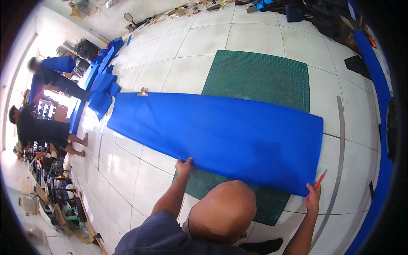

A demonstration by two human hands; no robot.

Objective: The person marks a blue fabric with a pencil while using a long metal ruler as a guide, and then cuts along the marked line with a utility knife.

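A long blue sheet of material (pixel 221 127), narrower toward the left, lies across the green cutting mat (pixel 263 74). A metal clip (pixel 143 92) grips its far edge near the left end. My left hand (pixel 184 167) is closed on the sheet's near edge, left of the middle. At the near right corner, my right hand (pixel 313 197) is closed round a slim red pen-like tool (pixel 320 178) with a thin tip pointing away from me. Its fingers also touch the sheet's corner; whether they pinch it I cannot tell.
A long grey metal strip (pixel 341 123) lies on the white tiles to the right. More blue material (pixel 102 91) lies beyond the sheet's left end. Two people stand at the far left, one (pixel 42 127) in dark clothes. Tools and clutter (pixel 59 191) line the left side.
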